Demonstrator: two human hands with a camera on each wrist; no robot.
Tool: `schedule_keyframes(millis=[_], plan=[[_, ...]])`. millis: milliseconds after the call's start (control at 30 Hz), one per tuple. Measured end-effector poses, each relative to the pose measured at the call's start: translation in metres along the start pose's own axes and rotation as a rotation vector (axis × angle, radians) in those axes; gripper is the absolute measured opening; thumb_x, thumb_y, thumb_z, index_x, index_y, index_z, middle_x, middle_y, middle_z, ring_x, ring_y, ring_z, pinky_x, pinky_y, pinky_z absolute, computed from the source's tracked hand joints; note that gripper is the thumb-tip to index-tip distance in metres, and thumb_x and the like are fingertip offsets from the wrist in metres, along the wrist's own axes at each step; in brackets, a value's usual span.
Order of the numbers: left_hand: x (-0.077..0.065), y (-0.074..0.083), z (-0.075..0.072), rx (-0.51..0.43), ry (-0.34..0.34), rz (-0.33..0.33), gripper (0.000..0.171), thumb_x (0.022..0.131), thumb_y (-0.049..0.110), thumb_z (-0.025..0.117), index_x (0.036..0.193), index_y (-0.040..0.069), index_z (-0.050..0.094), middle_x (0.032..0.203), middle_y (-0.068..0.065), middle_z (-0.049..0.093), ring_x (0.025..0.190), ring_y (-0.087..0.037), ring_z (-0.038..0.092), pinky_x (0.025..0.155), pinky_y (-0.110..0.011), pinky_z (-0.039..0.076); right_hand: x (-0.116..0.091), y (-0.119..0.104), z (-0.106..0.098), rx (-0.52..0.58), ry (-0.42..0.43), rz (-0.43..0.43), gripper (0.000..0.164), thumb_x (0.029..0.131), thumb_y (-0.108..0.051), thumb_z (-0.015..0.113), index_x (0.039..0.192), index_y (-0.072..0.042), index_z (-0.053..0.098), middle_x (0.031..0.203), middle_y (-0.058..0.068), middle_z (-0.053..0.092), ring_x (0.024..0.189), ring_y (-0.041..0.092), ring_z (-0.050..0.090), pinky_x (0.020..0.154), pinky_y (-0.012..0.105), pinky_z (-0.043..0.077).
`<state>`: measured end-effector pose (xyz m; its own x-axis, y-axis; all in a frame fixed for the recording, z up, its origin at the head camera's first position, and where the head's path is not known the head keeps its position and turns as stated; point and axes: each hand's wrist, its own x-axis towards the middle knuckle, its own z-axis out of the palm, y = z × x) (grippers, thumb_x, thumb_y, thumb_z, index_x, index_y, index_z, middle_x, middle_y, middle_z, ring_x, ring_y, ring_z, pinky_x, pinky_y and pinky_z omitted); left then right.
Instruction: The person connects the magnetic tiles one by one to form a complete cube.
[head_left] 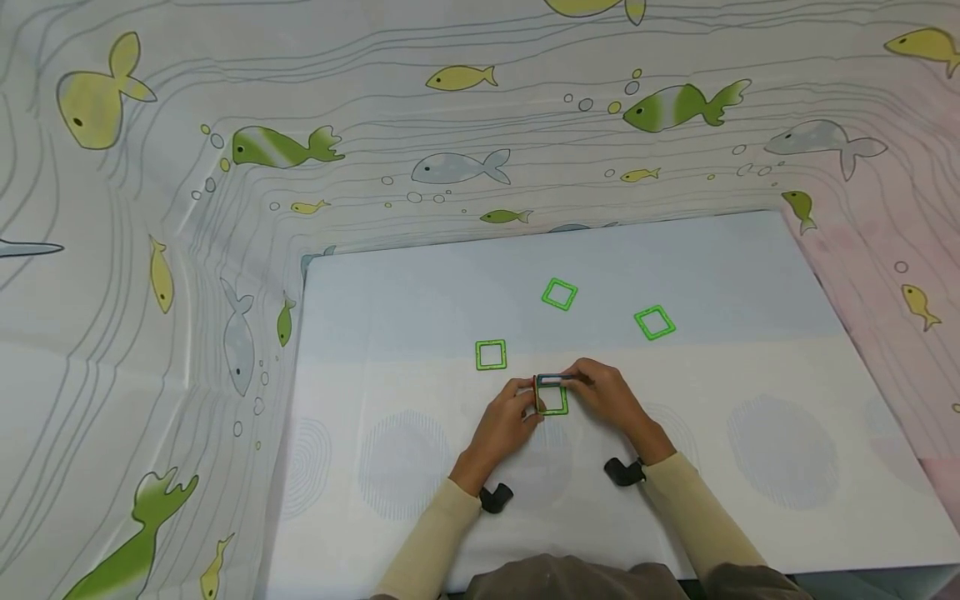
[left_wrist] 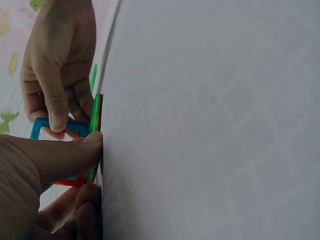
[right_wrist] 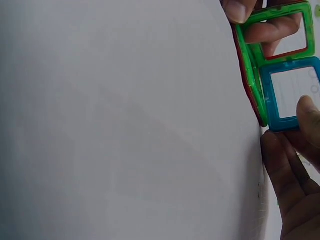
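A left hand [head_left: 510, 425] and a right hand [head_left: 609, 396] hold small plastic squares at a flat green square plastic frame [head_left: 553, 412] on a white tabletop [head_left: 697, 375].
Nearest are two beige sleeves [head_left: 431, 533], with a black wrist device [head_left: 624, 472] beside the right one; beyond them, the left thumb and fingers are clamped on an upright red-and-green square plastic frame [right_wrist: 311, 35] at the flat frame's left side; the right thumb and fingers pinch a blue square plastic frame [right_wrist: 268, 97] upright at its far edge; farther off lie three loose green square frames, one to the left [head_left: 491, 367], two beyond [head_left: 555, 305] [head_left: 663, 333], before a pale fish-printed cloth [head_left: 375, 92].
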<state>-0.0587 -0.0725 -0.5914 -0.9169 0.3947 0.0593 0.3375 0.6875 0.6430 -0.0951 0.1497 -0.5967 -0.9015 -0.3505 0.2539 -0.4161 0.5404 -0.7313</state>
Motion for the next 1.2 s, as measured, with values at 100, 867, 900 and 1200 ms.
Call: schedule_keyframes(millis=[100,867,900,1200], plan=[[-0.0005,0.0004,-0.0004,0.003,0.005,0.008,0.017,0.085,0.015,0.080,0.101,0.017,0.072,0.133,-0.003,0.057,0.083,-0.007,0.061,0.072,-0.018,0.051,-0.0005,0.0005,-0.0001,0.002,-0.005,0.005,0.012,0.087,-0.007,0.075,0.096,-0.010,0.069,0.092,0.001,0.071,0.085,0.015,0.070,0.072,0.033,0.057],[-0.0010,0.0021,-0.0019,-0.025,0.005,-0.014,0.016,0.086,0.013,0.079,0.100,0.017,0.072,0.137,-0.002,0.056,0.084,-0.008,0.062,0.073,-0.019,0.052,-0.0006,-0.0013,0.0011,0.019,0.005,-0.003,0.013,0.088,-0.007,0.074,0.100,-0.009,0.068,0.093,0.002,0.071,0.085,0.016,0.070,0.074,0.032,0.058],[-0.0010,0.0019,-0.0015,-0.026,0.002,-0.015,0.016,0.087,0.013,0.079,0.100,0.017,0.072,0.138,-0.002,0.056,0.085,-0.008,0.062,0.074,-0.019,0.052,-0.0009,-0.0011,0.0013,0.017,0.007,-0.004,0.014,0.088,-0.006,0.074,0.100,-0.009,0.068,0.093,0.002,0.071,0.085,0.016,0.070,0.074,0.032,0.058],[-0.0014,-0.0006,-0.0027,-0.056,-0.045,-0.028,0.019,0.088,0.017,0.078,0.105,0.018,0.071,0.145,-0.003,0.052,0.088,-0.010,0.062,0.076,-0.021,0.052,-0.0004,-0.0003,-0.0010,0.013,-0.001,0.001,0.016,0.088,-0.006,0.075,0.103,-0.007,0.069,0.094,0.004,0.072,0.086,0.016,0.071,0.074,0.031,0.059]])
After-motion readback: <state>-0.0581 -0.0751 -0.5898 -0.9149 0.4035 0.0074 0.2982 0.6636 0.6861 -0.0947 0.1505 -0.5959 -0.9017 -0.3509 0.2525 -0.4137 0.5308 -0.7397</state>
